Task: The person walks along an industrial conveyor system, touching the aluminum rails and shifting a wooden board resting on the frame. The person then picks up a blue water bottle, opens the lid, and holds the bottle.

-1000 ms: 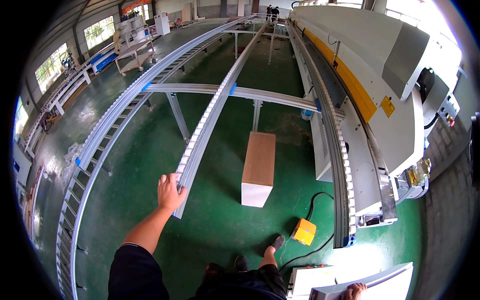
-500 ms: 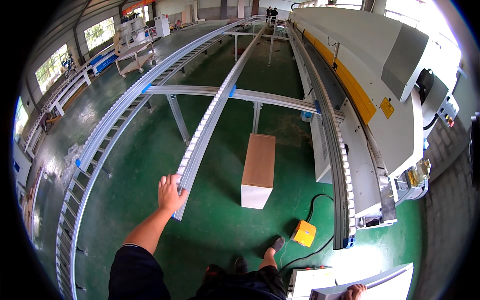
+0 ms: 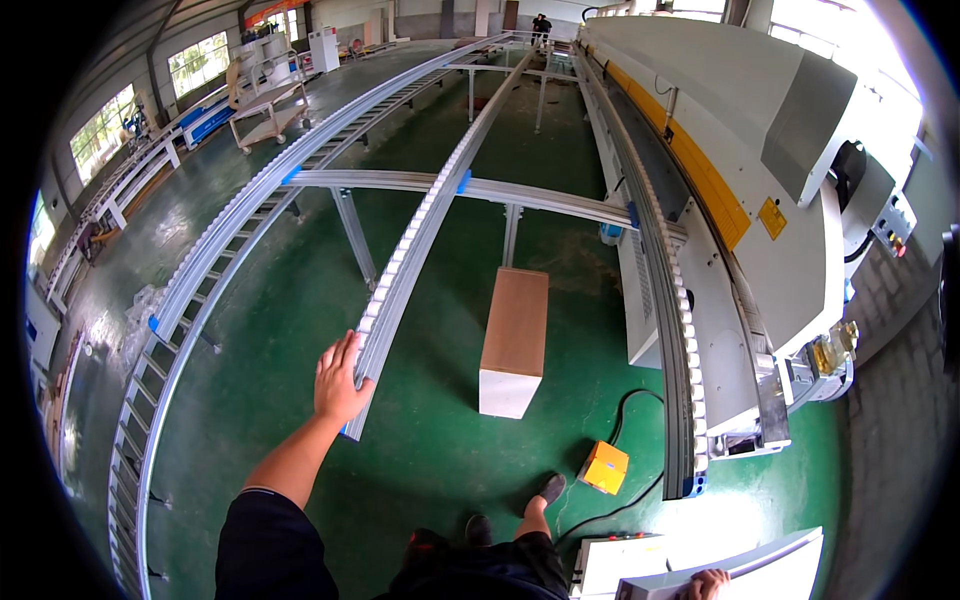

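My left hand (image 3: pixel 341 378) rests on the near end of the middle roller rail (image 3: pixel 412 257), a grey metal beam topped with a row of small white rollers. Its fingers are stretched out along the rollers, with the thumb toward the rail's right side. At the lower right, my right hand (image 3: pixel 708 584) lies over the upper edge of a white console-like panel (image 3: pixel 765 572). Its fingers are bent over that edge; the rest of the hand is cut off by the picture's rim.
A brown-topped white box (image 3: pixel 514 325) stands on the green floor between the rails. By my feet are a yellow foot pedal (image 3: pixel 604 467) and its black cable. Right of me runs a long white machine (image 3: pixel 720 110) with another roller rail (image 3: pixel 676 370). Two people (image 3: pixel 541 27) stand far off.
My left hand's fingers have straightened and reach slightly farther forward along the rail. My right hand stays on the panel's edge. The view has shifted very slightly.
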Available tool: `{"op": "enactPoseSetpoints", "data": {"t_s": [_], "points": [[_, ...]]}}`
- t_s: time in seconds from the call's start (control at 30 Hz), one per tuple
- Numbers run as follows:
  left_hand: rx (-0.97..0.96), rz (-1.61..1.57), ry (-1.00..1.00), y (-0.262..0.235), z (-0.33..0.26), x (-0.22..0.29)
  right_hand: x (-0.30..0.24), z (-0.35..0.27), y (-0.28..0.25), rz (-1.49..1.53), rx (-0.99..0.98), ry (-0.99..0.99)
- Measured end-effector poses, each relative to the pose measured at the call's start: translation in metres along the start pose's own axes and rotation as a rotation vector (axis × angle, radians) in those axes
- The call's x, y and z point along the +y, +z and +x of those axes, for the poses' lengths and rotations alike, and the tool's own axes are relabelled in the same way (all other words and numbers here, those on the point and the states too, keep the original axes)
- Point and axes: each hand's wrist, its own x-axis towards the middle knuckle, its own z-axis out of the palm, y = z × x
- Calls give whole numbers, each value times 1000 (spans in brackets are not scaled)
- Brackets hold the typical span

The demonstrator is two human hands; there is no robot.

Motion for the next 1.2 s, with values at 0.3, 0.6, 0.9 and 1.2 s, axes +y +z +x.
{"op": "enactPoseSetpoints", "data": {"t_s": [0.3,0.6,0.9,1.2], "points": [[12,-14,-109,11,-5,-11,25,-6,13,-72,19,-219],[171,25,58,6,-1,-1,24,-5,9,-175,-16,-218],[16,12,-87,3,-2,-1,14,-5,4,-96,-38,-21],[164,27,63,5,-1,2,-7,7,-8,-81,-23,-24]]}}
